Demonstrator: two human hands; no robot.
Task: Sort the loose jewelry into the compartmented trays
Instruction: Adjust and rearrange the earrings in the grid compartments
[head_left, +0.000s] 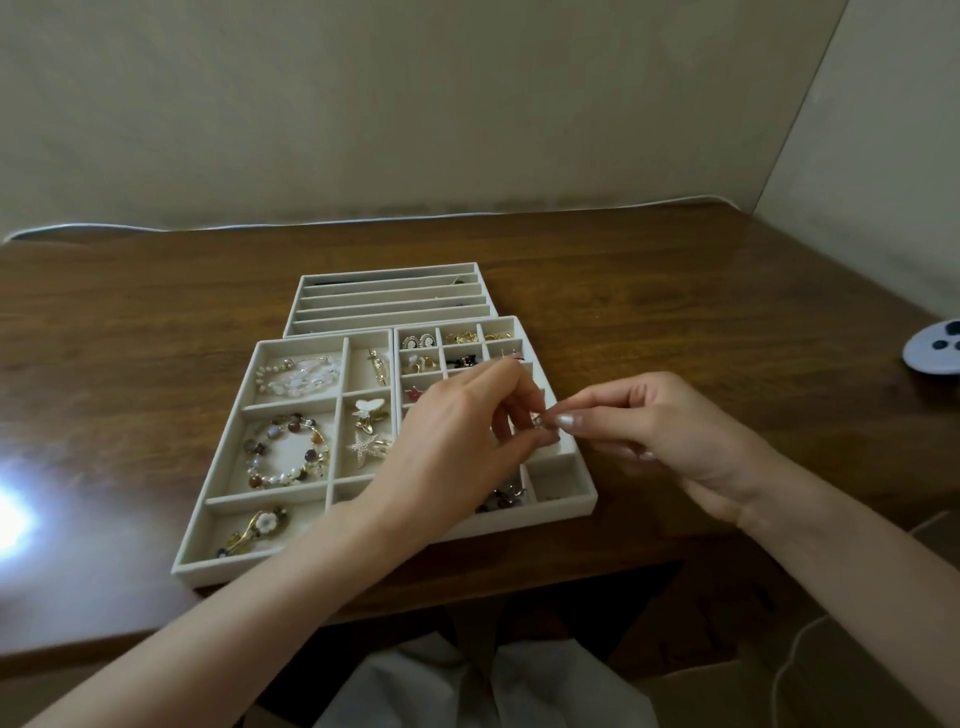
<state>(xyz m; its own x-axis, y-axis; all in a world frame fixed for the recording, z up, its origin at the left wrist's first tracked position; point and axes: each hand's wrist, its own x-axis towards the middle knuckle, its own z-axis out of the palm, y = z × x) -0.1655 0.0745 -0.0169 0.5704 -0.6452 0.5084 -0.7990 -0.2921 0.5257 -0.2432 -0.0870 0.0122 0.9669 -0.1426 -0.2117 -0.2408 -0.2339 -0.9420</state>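
A cream compartmented tray (228, 457) lies on the wooden table, its left half holding bracelets, clips and a flower brooch. Its right half (566, 457) is a grid of small cells with earrings. My left hand (467, 431) and my right hand (660, 431) meet above the right edge of that grid. Both pinch one small shiny jewelry piece (540, 422) between their fingertips. A beaded bracelet (285, 449) and a starfish clip (363, 447) sit in the left cells. My left hand hides several of the small cells.
A second cream tray (389, 299) with long narrow slots stands behind the first. A white round object with dark spots (932, 351) lies at the table's right edge. A bright light glare (10, 514) falls on the table at left. White cloth (467, 680) lies below the table's front edge.
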